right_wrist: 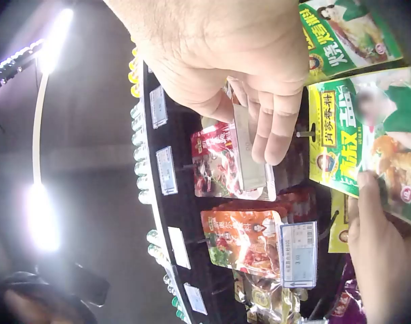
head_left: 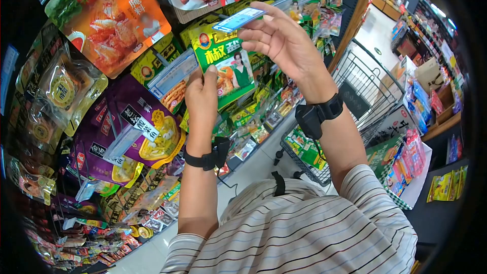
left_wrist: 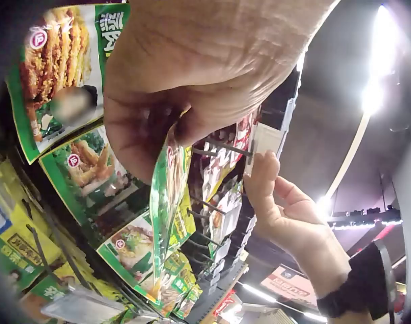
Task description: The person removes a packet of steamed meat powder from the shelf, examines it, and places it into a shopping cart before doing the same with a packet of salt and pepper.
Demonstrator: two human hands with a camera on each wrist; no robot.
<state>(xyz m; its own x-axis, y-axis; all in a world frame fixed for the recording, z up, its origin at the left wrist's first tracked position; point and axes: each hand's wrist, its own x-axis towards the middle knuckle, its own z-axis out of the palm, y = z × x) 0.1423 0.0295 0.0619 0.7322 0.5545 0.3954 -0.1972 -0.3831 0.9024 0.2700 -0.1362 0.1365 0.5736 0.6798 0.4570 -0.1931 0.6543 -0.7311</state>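
In the head view my left hand (head_left: pixel 202 94) grips a green and yellow seasoning packet (head_left: pixel 236 73) by its left side, thumb across the front. The packet's front bears food and a person in green. My right hand (head_left: pixel 284 43) pinches a price tag (head_left: pixel 238 19) above the packet. From the right wrist, the thumb lies to one side of the tag (right_wrist: pixel 249 148) and the fingers to the other. The packet's hanging hole (right_wrist: pixel 313 129) is right at the tip of a metal hook (right_wrist: pixel 302 134). In the left wrist view the packet (left_wrist: pixel 166 209) shows nearly edge-on.
Similar green packets (left_wrist: pixel 91 169) hang behind. Left of my hands hang an orange marinade bag (head_left: pixel 114 20) and purple bags (head_left: pixel 147 132). More price tags (head_left: pixel 174 73) stick out on hooks. A wire shopping cart (head_left: pixel 365 91) stands at my right, beside a carton of pink packets (head_left: pixel 408 165).
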